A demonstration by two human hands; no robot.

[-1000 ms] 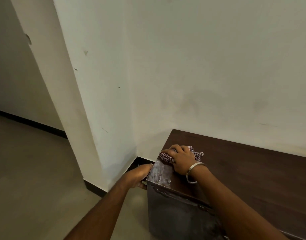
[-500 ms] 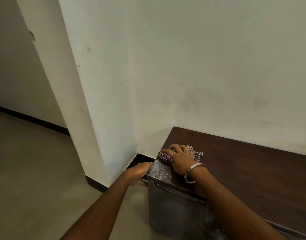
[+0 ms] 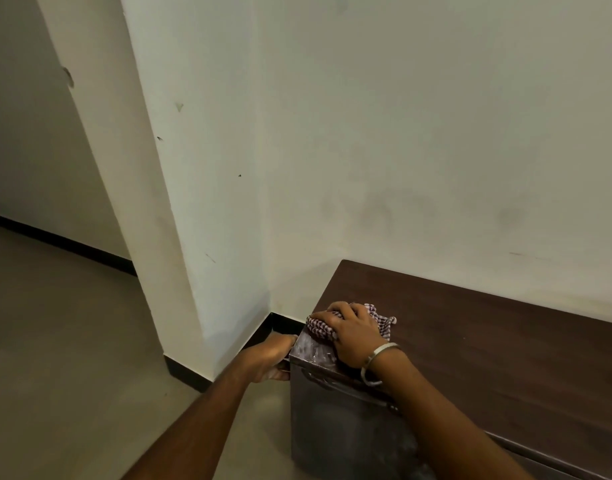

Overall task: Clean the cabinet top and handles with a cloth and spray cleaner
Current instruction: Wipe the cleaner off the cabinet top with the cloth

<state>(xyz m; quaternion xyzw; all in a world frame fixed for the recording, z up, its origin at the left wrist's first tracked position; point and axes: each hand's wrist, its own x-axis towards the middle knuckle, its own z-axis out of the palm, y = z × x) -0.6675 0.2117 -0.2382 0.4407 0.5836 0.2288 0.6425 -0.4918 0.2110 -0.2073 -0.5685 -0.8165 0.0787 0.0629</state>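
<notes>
The right hand (image 3: 351, 332) lies palm-down on a crumpled red-and-white checked cloth (image 3: 320, 329), its fingers bent over the bunched fabric and pressing it onto the left front corner of the dark brown wood-grain cabinet top (image 3: 488, 341). The woven cloth pokes out past the fingertips toward the cabinet's left edge and shows again behind the knuckles as a small frayed tuft. A plain, smooth silver metal bangle (image 3: 379, 363) circles the right wrist. Just in front of the hand, the corner of the top carries a pale, streaky wet film that catches the light, while the surface further right looks matte and dry.

The left hand (image 3: 269, 356) is at the cabinet's left side, just below the top edge, fingers curled against the side panel; what they hold, if anything, is hidden by the cabinet corner, so its grip cannot be judged.

Below the top, the glossy grey cabinet front (image 3: 342, 431) bears a slim curved metal handle (image 3: 327, 381). The cabinet stands in a corner of off-white painted wall (image 3: 401, 133) with black skirting, on a smooth grey floor (image 3: 55, 358).
</notes>
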